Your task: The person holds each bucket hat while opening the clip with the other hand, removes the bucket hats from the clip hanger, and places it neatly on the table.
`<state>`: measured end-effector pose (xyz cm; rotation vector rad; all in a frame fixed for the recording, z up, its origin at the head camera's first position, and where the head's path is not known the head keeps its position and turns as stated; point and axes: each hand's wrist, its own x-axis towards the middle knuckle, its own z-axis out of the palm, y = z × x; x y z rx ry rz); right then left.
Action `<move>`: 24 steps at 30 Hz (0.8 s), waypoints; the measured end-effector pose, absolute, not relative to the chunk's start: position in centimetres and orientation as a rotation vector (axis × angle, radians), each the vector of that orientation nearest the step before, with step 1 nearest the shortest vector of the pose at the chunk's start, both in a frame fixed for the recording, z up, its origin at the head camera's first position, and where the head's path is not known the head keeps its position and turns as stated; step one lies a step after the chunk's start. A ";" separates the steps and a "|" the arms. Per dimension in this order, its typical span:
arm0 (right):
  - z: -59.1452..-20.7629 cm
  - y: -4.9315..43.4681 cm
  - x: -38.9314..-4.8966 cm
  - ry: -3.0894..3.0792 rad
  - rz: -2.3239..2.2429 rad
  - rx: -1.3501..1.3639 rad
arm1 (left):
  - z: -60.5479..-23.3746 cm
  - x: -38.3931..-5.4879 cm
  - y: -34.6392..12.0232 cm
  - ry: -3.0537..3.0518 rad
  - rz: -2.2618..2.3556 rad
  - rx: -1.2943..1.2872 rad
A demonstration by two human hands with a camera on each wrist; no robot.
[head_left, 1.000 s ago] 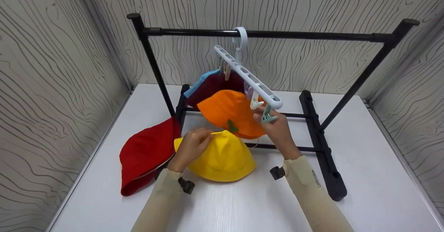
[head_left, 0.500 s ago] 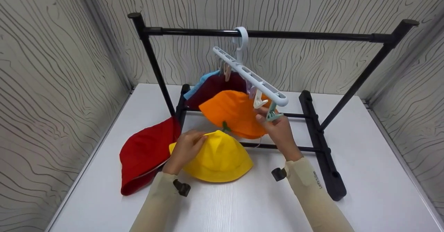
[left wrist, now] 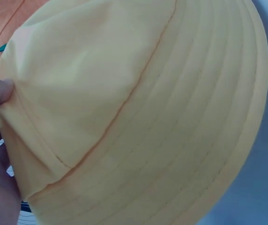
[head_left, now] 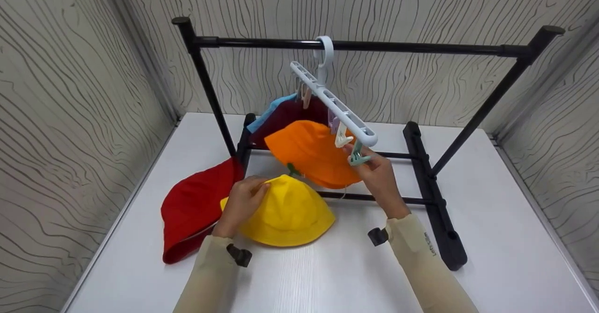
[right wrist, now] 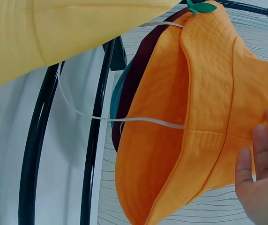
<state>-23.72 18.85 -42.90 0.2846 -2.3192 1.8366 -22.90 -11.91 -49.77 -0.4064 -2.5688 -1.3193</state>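
My left hand [head_left: 240, 204] pinches the yellow bucket hat [head_left: 291, 214] near its crown, between thumb and fingers. Brim outward, the hat fills most of the left wrist view. My right hand [head_left: 380, 178] is raised beside the orange hat [head_left: 309, 151], behind the green clip [head_left: 358, 156] of the pale blue hanger [head_left: 339, 105]. Several of its fingers [right wrist: 261, 145] look straight in the right wrist view, close to the orange cloth; the thumb is out of that view. A white clip [head_left: 342, 136] hangs near the fingertips. The orange hat's upper edge is partly hidden by clips.
A black rack [head_left: 421, 47] carries the hanger by its hook. Behind the orange hat hang a maroon hat [head_left: 290, 121] and a light blue one [head_left: 269, 114]. A red hat [head_left: 199, 205] lies at left on the white table [head_left: 299, 280]. Patterned panels enclose the table.
My left hand has moved left with the yellow hat. The hanger's near end swung right, then back left. My right hand has shifted only slightly.
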 end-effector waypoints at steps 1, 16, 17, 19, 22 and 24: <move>-42.9 18.9 -23.7 -2.325 1.819 0.284 | -49.8 -22.9 -12.0 -2.570 -1.332 -0.394; -43.5 19.2 -23.6 -2.303 1.847 0.249 | -50.5 -23.2 -13.1 -2.574 -1.453 -0.199; -43.6 19.2 -23.6 -2.299 1.860 0.251 | -50.6 -23.3 -13.2 -2.567 -1.461 -0.194; -43.6 19.3 -23.5 -2.297 1.891 0.243 | -50.8 -23.4 -13.4 -2.549 -1.463 -0.202; -43.5 19.4 -23.4 -2.308 1.915 0.223 | -50.9 -23.6 -13.5 -2.530 -1.463 -0.212; -43.6 19.5 -23.4 -2.323 1.913 0.218 | -51.0 -23.7 -13.6 -2.524 -1.460 -0.214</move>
